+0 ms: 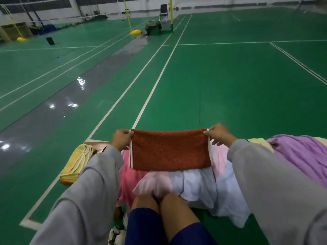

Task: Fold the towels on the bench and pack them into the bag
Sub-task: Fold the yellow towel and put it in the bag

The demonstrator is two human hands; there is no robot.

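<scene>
I hold a rust-red towel (170, 150) with white edging stretched flat in the air, folded over so it hangs as a short band. My left hand (122, 139) pinches its top left corner and my right hand (219, 134) pinches its top right corner. Under it, loose towels cover the bench: a pink one (128, 181), a pale pink one (155, 183), a white one (196, 184) and a purple one (300, 152). A folded yellow towel (76, 163) lies at the bench's left end (99, 145). A bag is partly seen by my left leg (115, 234).
My knees (159, 206) press against the bench's front. The green court floor (230, 85) with white lines stretches ahead. Far off stand yellow net posts (128, 16), a chair (163, 12) and a dark bag (153, 27).
</scene>
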